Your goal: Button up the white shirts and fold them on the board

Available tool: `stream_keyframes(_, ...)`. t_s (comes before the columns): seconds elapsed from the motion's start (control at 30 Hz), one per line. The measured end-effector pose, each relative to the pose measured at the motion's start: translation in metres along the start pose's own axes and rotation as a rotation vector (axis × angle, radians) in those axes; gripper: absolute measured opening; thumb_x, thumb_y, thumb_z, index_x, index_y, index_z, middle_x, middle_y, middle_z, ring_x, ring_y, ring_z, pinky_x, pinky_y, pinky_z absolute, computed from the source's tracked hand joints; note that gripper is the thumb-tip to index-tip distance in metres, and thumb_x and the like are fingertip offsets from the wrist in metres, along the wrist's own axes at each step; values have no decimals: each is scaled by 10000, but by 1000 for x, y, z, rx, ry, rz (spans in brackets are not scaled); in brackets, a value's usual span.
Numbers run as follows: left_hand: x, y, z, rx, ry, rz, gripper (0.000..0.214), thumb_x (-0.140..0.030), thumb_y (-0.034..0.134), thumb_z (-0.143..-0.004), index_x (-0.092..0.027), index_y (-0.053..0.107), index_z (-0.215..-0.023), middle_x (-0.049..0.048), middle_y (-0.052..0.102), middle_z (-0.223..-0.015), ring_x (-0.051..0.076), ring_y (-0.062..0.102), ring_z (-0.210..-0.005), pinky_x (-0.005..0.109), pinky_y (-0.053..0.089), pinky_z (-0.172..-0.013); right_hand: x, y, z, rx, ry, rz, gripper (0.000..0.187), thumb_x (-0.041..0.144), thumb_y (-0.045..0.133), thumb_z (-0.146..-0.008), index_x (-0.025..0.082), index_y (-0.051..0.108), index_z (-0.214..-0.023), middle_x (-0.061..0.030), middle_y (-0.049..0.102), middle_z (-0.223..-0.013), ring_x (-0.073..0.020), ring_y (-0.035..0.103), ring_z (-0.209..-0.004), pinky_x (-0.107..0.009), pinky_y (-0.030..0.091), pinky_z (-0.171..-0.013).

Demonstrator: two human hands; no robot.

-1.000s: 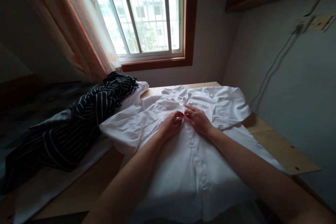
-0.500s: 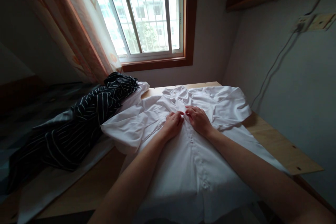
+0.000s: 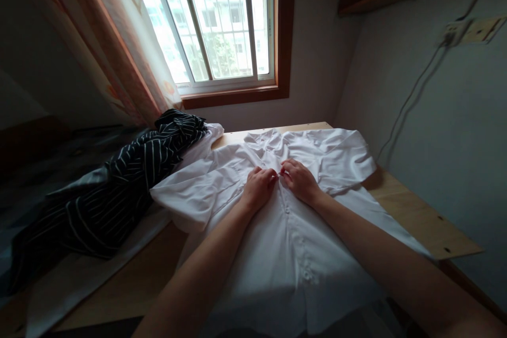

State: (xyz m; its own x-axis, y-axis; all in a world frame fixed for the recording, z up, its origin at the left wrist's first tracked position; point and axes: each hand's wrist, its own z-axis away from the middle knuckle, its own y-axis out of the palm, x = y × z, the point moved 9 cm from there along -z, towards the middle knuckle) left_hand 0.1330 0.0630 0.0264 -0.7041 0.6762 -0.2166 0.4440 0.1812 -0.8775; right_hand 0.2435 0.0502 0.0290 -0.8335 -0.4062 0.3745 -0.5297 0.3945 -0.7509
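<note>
Head view, starting at the left: a dark striped garment (image 3: 119, 185) lies heaped on the far left part of the table (image 3: 415, 222), its end just beside the left sleeve of the white shirt (image 3: 285, 253). The shirt is spread front-up across the middle of the table, with its collar (image 3: 265, 140) toward the far edge under the window (image 3: 222, 21) and its hem at the near edge by you.

Your left hand (image 3: 259, 187) rests on the shirt's chest just below the collar. Its grip is closed, the fingertips pinching the left edge of the placket (image 3: 291, 232). Your right hand (image 3: 301, 182) mirrors it from the other side, its grip also closed on the cloth, and the two sets of fingertips touch over the centre line. A button (image 3: 288, 210) sits just near of them (it looks fastened, though the dim light makes that hard to confirm).

To do this well, I judge you should work with your fingertips only and leave the heels of your hands light, so the shirt does not drag toward you. Line the two placket edges up with the button row below before you press anything through. Hold the cloth flat against the table rather than lifting it. The far right sleeve is already creased, so avoid pulling that way.
</note>
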Motion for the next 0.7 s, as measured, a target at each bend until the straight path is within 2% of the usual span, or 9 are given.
stream_keyframes(0.23,-4,-2,1,1,32,-32,145,-220,546,-927,-233,690,-910,29,715,-865,229,566,-876,356,441,-820,-5,0,3,49,-58,-164,128,140,568,-822,190,661,-893,-93,632,-1096,-213,596,-1041,-358,475,-967)
stream_keyframes(0.43,-9,-5,4,-14,67,-84,156,-259,519,-953,-243,674,-954,38,691,-882,246,552,-947,369,418,-830,-2,10,5,128,-94,-88,302,199,573,-845,198,692,-1122,-119,595,-1285,-251,558,-1178,-424,427,-1053)
stream_keyframes(0.7,-13,-6,2,46,-23,-208,194,-240,462,-977,-188,620,-877,93,686,-929,275,560,-988,417,379,-855,-6,19,2,179,-85,-22,210,234,603,-837,172,715,-1003,-126,619,-1218,-249,578,-1128,-400,427,-1036)
